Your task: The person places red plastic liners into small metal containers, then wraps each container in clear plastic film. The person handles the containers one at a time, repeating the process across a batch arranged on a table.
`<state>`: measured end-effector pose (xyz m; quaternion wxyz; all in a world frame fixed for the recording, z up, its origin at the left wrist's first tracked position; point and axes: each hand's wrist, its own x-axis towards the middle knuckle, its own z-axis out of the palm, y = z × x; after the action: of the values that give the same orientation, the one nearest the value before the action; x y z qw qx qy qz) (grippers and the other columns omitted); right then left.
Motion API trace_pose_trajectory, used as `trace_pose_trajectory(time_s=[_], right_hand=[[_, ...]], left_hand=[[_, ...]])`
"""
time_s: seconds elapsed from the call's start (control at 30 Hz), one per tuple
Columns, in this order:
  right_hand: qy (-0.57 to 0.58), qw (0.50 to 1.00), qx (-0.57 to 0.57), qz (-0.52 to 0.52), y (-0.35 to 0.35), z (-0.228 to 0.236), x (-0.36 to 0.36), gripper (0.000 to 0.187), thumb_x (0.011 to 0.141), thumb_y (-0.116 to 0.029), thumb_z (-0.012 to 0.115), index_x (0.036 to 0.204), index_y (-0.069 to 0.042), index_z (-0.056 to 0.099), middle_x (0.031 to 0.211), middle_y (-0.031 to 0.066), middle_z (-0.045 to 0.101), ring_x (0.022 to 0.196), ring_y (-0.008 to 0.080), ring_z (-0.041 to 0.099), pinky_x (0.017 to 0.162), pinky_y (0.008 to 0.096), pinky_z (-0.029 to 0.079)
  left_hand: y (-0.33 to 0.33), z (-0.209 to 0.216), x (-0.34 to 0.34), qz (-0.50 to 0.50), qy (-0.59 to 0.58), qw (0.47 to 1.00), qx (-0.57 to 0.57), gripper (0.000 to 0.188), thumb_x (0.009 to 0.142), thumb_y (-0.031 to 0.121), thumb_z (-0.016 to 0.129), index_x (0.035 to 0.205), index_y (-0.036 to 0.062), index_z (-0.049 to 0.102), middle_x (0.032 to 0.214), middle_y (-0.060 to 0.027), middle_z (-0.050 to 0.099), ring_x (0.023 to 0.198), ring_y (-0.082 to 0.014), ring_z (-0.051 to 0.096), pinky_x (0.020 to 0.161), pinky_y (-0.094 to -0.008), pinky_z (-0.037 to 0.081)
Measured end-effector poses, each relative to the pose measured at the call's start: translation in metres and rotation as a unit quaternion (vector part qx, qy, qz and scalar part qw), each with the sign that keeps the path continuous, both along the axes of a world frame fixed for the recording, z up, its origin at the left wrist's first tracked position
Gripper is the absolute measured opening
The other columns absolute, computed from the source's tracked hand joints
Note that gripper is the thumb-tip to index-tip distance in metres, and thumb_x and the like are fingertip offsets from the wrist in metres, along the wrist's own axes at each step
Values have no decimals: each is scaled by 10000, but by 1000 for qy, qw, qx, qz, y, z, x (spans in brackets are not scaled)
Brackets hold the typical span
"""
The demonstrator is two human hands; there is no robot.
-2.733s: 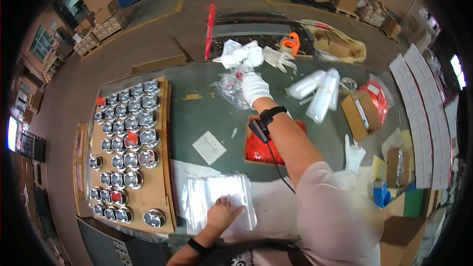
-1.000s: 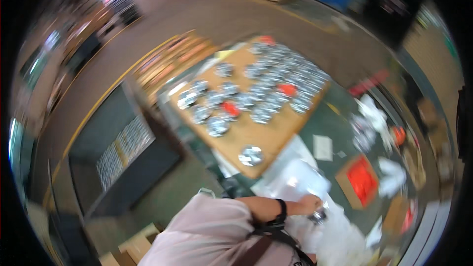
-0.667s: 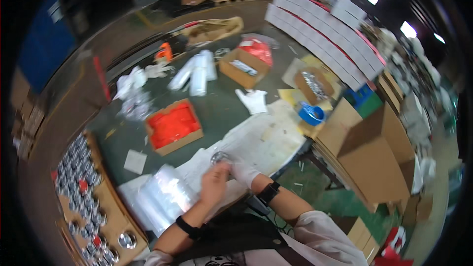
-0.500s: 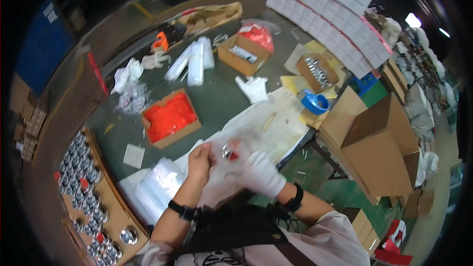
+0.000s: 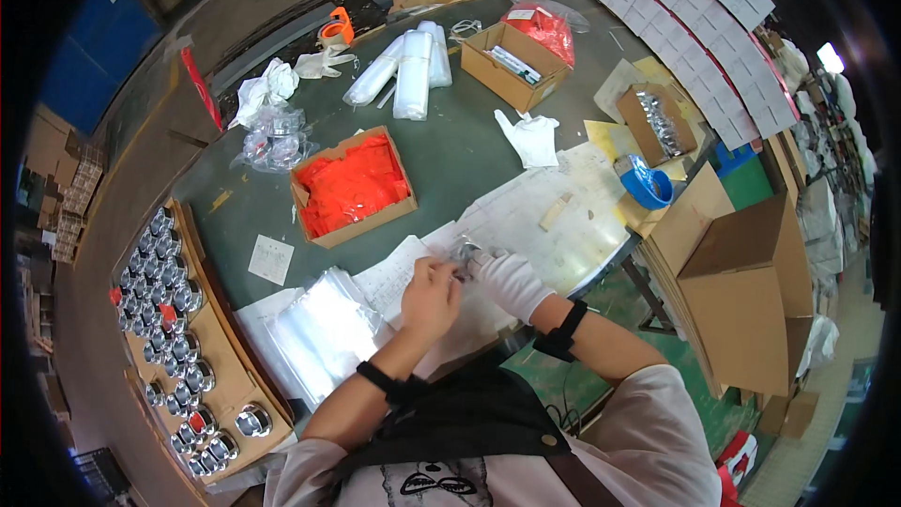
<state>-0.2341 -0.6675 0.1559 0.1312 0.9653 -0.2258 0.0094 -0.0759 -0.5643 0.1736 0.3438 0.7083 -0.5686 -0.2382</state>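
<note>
Above the near edge of the workbench, my two hands meet at a clear plastic bag point(image 5: 464, 249) with a shiny chrome part in it. My bare left hand point(image 5: 432, 297) pinches the bag's near left side. My right hand point(image 5: 511, 285), in a white glove, is closed round its right side, and the fingers hide much of the part. Flat clear bags point(image 5: 328, 330) lie in a stack beside my left forearm. On the far left, a cardboard tray point(image 5: 228, 357) carries many chrome round parts point(image 5: 175, 272), a few with red pieces on them.
A cardboard box point(image 5: 368, 222) of red packets stands beyond my hands. Farther back are rolled clear bags point(image 5: 411, 80), an open box point(image 5: 507, 84) and a white glove point(image 5: 531, 139). Blue tape point(image 5: 646, 184) and a box of metal parts point(image 5: 657, 122) sit right; a large carton point(image 5: 741, 291) stands beyond the bench edge.
My hands have come closer together, and the bag that was spread between them is now bunched up. The red piece seen by the chrome part is now hidden. The whole view has shifted.
</note>
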Motion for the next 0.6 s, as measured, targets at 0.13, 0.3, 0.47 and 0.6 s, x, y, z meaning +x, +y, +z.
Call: trace_pose_trajectory(time_s=[0.13, 0.3, 0.47, 0.6], right_hand=[[-31, 988, 147, 16, -14, 12, 20, 122, 818, -116, 544, 931, -100, 587, 739, 66, 611, 679, 224, 649, 551, 356, 521], [3, 982, 189, 10, -14, 45, 36, 96, 858, -122, 527, 912, -112, 605, 765, 79, 615, 700, 241, 662, 584, 360, 542], [-35, 942, 334, 15, -39, 46, 49, 228, 884, -230, 577, 1037, -67, 619, 901, 180, 645, 761, 337, 648, 667, 446, 524], [141, 904, 403, 0, -65, 80, 83, 296, 874, -292, 602, 1045, -50, 613, 900, 195, 645, 835, 342, 653, 697, 447, 526]], left_hand=[[3, 14, -8, -52, -188, 974, 112, 370, 880, 361, 596, 1165, 124, 605, 1146, -172, 475, 1031, -351, 538, 815, -492, 468], [-16, -16, 9, -95, -135, 971, 175, 405, 899, 417, 574, 1186, 132, 601, 1195, -182, 457, 1103, -362, 518, 907, -475, 449], [14, 25, 60, -62, 43, 997, -19, 441, 915, 327, 600, 1280, 85, 550, 1250, -204, 480, 1146, -363, 507, 978, -401, 443], [84, 48, 132, 102, 152, 983, 14, 340, 900, 163, 633, 1221, 57, 589, 1122, -173, 573, 1019, -284, 603, 842, -346, 513]])
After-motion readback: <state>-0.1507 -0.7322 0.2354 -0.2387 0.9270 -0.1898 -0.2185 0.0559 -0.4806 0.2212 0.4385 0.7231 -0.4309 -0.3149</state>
